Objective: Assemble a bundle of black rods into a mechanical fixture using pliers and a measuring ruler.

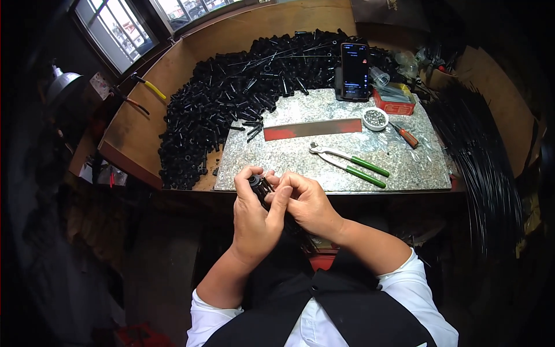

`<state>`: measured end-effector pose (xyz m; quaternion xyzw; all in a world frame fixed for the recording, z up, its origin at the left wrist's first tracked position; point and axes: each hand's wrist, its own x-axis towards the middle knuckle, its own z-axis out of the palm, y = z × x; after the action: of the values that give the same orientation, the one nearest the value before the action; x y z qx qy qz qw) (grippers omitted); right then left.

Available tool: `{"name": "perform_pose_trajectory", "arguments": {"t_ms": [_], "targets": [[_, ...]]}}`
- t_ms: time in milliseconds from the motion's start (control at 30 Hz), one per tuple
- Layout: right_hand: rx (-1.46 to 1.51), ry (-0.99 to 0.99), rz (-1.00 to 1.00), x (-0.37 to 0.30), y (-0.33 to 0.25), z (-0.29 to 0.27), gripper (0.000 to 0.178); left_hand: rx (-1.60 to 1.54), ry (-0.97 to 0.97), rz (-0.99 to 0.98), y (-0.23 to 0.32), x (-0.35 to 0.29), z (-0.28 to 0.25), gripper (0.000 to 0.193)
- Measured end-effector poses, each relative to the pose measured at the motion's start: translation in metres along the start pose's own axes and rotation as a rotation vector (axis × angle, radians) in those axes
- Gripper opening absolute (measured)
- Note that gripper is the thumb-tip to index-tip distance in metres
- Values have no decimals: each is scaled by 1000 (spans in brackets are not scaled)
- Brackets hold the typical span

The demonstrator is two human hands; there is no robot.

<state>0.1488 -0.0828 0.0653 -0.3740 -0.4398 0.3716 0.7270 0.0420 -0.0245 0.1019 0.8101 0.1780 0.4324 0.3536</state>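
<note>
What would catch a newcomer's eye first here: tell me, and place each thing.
Probably the big heap of black parts first, piled behind and to the left of the speckled slab. Then the green-handled pliers stand out on the slab's near half, with an upright phone farther back. At the slab's near edge, the left hand grips black pieces, the right hand close beside it.

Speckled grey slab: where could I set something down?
On the slab, bare patches lie nearer than the flat red-and-brown strip, left of the green-handled metal pliers, and right of them, nearer than the orange-handled screwdriver. Crowded: far left, heaped black tubular parts.
</note>
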Motion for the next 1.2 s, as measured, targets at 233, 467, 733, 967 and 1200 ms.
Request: {"name": "perform_pose_trajectory", "arguments": {"t_ms": [233, 467, 733, 967, 1200], "targets": [[-247, 54, -153, -10, -23, -7, 10, -193, -19, -30, 6, 5, 22, 24], [-342, 159, -182, -29, -29, -51, 5, -119, -157, 75, 20, 16, 62, 21], [-328, 284, -159, -51, -26, -91, 12, -155, -199, 39, 20, 10, 111, 18], [-440, 314, -150, -60, -31, -100, 16, -162, -248, 40, 14, 7, 121, 15], [-462, 208, -129, -42, -8, -67, 19, -328, -223, -19, -15, 0, 76, 13]]}}
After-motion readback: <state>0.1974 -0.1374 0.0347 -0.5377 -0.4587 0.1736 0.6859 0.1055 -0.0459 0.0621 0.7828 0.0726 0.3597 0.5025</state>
